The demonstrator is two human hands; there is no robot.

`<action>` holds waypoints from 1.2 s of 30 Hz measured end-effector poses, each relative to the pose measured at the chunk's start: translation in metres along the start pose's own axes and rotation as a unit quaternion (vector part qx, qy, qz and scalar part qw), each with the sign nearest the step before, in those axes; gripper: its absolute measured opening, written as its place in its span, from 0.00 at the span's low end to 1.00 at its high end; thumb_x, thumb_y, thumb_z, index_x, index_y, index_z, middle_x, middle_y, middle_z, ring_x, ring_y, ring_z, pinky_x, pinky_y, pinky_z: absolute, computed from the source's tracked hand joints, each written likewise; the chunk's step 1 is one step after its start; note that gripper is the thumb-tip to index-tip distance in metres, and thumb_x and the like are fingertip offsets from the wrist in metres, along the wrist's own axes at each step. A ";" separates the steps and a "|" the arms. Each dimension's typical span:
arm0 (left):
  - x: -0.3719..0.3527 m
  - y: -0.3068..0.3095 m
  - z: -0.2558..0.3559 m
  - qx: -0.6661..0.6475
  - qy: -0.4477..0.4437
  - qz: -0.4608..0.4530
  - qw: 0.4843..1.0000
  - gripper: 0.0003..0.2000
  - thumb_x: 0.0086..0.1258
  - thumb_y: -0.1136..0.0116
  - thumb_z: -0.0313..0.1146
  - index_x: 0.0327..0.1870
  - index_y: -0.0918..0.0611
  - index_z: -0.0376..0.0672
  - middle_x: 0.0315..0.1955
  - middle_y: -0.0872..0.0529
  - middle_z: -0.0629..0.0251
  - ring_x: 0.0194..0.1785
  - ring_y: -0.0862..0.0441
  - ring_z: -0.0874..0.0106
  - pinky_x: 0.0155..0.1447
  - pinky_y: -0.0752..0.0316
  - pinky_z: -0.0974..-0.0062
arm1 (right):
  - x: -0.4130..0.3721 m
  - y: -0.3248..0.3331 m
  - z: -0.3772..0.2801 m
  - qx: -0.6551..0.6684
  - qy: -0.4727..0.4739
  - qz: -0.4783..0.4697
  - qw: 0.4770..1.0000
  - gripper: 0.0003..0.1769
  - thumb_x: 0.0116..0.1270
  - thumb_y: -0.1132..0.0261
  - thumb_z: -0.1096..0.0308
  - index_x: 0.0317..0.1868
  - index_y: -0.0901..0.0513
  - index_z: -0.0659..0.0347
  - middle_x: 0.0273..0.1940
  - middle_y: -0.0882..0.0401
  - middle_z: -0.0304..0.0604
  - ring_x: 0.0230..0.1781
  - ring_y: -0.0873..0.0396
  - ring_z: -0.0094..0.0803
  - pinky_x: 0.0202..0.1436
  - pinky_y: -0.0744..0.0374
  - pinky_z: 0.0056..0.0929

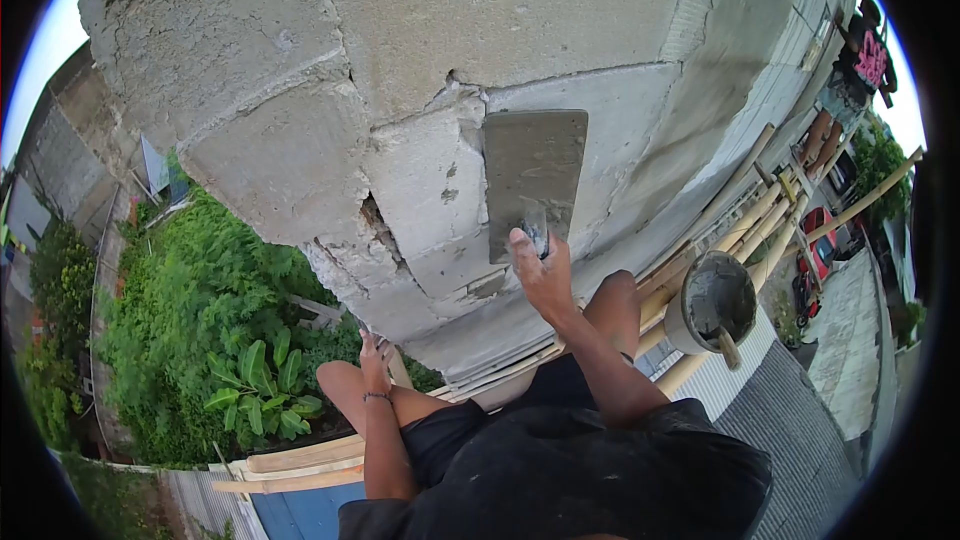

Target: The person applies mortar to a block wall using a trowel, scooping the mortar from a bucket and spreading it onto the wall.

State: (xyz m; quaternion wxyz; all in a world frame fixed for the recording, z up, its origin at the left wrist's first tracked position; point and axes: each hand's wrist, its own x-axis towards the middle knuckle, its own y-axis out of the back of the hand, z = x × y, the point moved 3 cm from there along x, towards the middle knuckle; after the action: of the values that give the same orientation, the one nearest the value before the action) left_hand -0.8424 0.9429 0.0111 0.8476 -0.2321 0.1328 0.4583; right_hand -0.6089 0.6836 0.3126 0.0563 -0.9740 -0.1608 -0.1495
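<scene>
My right hand [543, 280] is closed round the handle of a rectangular plastering trowel [536, 165]. The trowel's flat blade lies against the block wall [500, 20], over pale blocks with open cracks and chipped joints. Below the wall's lower left edge is my left hand [375, 360], close to my bent knee; its fingers point upward and look apart, with nothing visible in them. A bucket [680, 312] of wet grey mortar [722, 295] sits to the right of my right arm, with a wooden handle [730, 350] sticking out over its rim.
Bamboo poles [760, 225] run along the wall at right. Farther along them is another person [865, 60]. Corrugated roofing [790, 405] and a red vehicle [818, 240] lie below on the right. Green trees [210, 290] grow far below on the left, past the wall's corner.
</scene>
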 end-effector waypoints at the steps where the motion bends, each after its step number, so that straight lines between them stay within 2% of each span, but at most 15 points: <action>1: -0.001 0.000 0.001 -0.003 -0.004 -0.002 1.000 0.40 0.72 0.56 0.66 0.70 0.34 0.36 0.65 0.28 0.54 0.64 0.28 0.59 0.65 0.32 0.58 | 0.000 -0.002 -0.002 -0.063 0.018 -0.019 0.998 0.21 0.74 0.38 0.55 0.26 0.28 0.59 0.19 0.34 0.27 0.21 0.39 0.15 0.22 0.38 0.24; 2: -0.003 0.001 0.002 -0.001 -0.004 0.000 1.000 0.40 0.72 0.56 0.66 0.70 0.34 0.36 0.65 0.28 0.54 0.64 0.28 0.59 0.65 0.32 0.58 | -0.002 -0.004 -0.004 -0.061 0.016 -0.019 0.998 0.21 0.74 0.38 0.55 0.26 0.28 0.59 0.19 0.34 0.27 0.21 0.39 0.15 0.22 0.38 0.24; 4: -0.005 -0.001 0.002 0.005 -0.006 0.000 1.000 0.41 0.72 0.57 0.67 0.70 0.34 0.36 0.65 0.28 0.54 0.64 0.27 0.59 0.65 0.32 0.59 | -0.003 -0.004 -0.010 0.103 -0.009 0.045 0.994 0.21 0.74 0.39 0.54 0.25 0.33 0.55 0.19 0.38 0.26 0.17 0.42 0.14 0.19 0.42 0.21; 5: -0.006 -0.001 0.004 0.004 -0.007 0.001 1.000 0.41 0.72 0.57 0.67 0.70 0.34 0.36 0.65 0.28 0.54 0.64 0.27 0.59 0.65 0.32 0.59 | -0.003 -0.004 -0.005 0.103 -0.008 0.044 0.994 0.21 0.74 0.39 0.54 0.25 0.33 0.55 0.19 0.38 0.26 0.17 0.42 0.14 0.19 0.42 0.21; 7: -0.007 -0.003 0.005 0.001 -0.005 -0.008 1.000 0.41 0.72 0.57 0.67 0.70 0.34 0.35 0.66 0.28 0.54 0.64 0.27 0.58 0.65 0.32 0.59 | -0.004 -0.007 0.004 -0.087 0.044 -0.033 0.995 0.21 0.74 0.39 0.54 0.26 0.32 0.55 0.20 0.37 0.26 0.18 0.41 0.14 0.19 0.41 0.21; 11: -0.007 -0.001 0.006 0.004 -0.006 -0.015 1.000 0.42 0.73 0.58 0.66 0.72 0.39 0.33 0.69 0.33 0.50 0.66 0.29 0.56 0.66 0.30 0.60 | -0.004 -0.004 -0.001 -0.028 0.030 0.004 0.999 0.22 0.74 0.39 0.54 0.25 0.33 0.55 0.19 0.37 0.26 0.18 0.41 0.14 0.20 0.41 0.21; 13: -0.007 -0.003 0.005 0.013 0.007 -0.012 1.000 0.42 0.72 0.57 0.66 0.72 0.40 0.34 0.69 0.33 0.51 0.66 0.28 0.56 0.65 0.29 0.60 | -0.005 -0.011 -0.004 0.027 -0.008 0.015 0.999 0.25 0.72 0.37 0.54 0.22 0.29 0.62 0.17 0.34 0.31 0.21 0.39 0.17 0.22 0.37 0.27; 14: -0.007 -0.003 0.005 0.013 0.008 -0.012 1.000 0.42 0.72 0.57 0.66 0.72 0.40 0.34 0.69 0.33 0.51 0.66 0.28 0.56 0.65 0.29 0.60 | -0.003 -0.009 0.001 -0.048 0.012 -0.020 0.999 0.24 0.72 0.37 0.55 0.22 0.28 0.61 0.17 0.35 0.30 0.21 0.39 0.17 0.22 0.37 0.26; 18: -0.009 -0.002 0.006 0.001 -0.001 -0.009 1.000 0.43 0.72 0.57 0.66 0.73 0.41 0.34 0.69 0.34 0.50 0.66 0.28 0.55 0.64 0.29 0.60 | -0.003 -0.002 -0.011 -0.032 0.001 -0.002 0.999 0.24 0.72 0.36 0.55 0.22 0.29 0.61 0.17 0.34 0.29 0.21 0.39 0.16 0.22 0.37 0.26; 20: -0.010 -0.004 0.006 0.003 -0.004 -0.008 1.000 0.43 0.72 0.57 0.66 0.73 0.41 0.33 0.69 0.34 0.50 0.66 0.28 0.55 0.64 0.29 0.60 | -0.003 -0.008 -0.010 0.094 0.004 0.018 0.995 0.21 0.73 0.37 0.55 0.26 0.32 0.55 0.20 0.37 0.25 0.18 0.41 0.14 0.20 0.42 0.20; 23: -0.008 -0.001 0.004 -0.007 -0.003 -0.002 1.000 0.43 0.71 0.56 0.67 0.72 0.38 0.35 0.68 0.32 0.53 0.66 0.28 0.55 0.65 0.31 0.59 | 0.000 -0.005 -0.001 -0.037 -0.001 -0.014 0.999 0.24 0.71 0.36 0.55 0.22 0.30 0.61 0.18 0.34 0.29 0.19 0.39 0.16 0.21 0.37 0.26; 26: -0.009 -0.003 0.006 0.003 -0.006 -0.005 1.000 0.43 0.71 0.56 0.67 0.72 0.38 0.35 0.69 0.32 0.53 0.66 0.28 0.54 0.64 0.31 0.59 | -0.005 -0.006 -0.010 0.106 -0.021 0.033 0.994 0.24 0.72 0.36 0.55 0.23 0.30 0.61 0.18 0.35 0.28 0.20 0.40 0.16 0.21 0.38 0.26; 29: -0.013 -0.007 0.007 0.005 -0.002 0.000 1.000 0.43 0.71 0.56 0.67 0.72 0.37 0.35 0.68 0.32 0.53 0.65 0.28 0.54 0.64 0.31 0.59 | -0.003 -0.011 -0.004 -0.037 0.022 -0.017 0.999 0.24 0.72 0.37 0.54 0.22 0.30 0.60 0.18 0.36 0.27 0.20 0.41 0.16 0.21 0.40 0.25; 35: -0.012 -0.005 0.007 0.012 -0.001 0.009 1.000 0.43 0.71 0.56 0.67 0.71 0.37 0.34 0.68 0.31 0.52 0.64 0.27 0.54 0.63 0.29 0.59 | 0.006 0.000 -0.012 0.085 -0.018 0.013 0.996 0.21 0.74 0.38 0.55 0.25 0.33 0.54 0.18 0.38 0.26 0.18 0.41 0.14 0.19 0.42 0.20; 36: -0.012 -0.004 0.007 0.006 -0.002 0.010 1.000 0.43 0.71 0.56 0.67 0.71 0.37 0.34 0.67 0.31 0.51 0.64 0.27 0.54 0.63 0.29 0.59 | 0.008 -0.003 -0.014 0.021 -0.021 -0.019 0.999 0.21 0.74 0.38 0.54 0.25 0.34 0.54 0.18 0.39 0.26 0.18 0.41 0.14 0.19 0.42 0.19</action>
State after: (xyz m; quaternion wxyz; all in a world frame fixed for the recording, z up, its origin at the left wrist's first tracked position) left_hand -0.8457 0.9360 0.0233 0.8446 -0.2254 0.1362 0.4661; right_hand -0.6067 0.6865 0.3284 0.0707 -0.9723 -0.1834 -0.1267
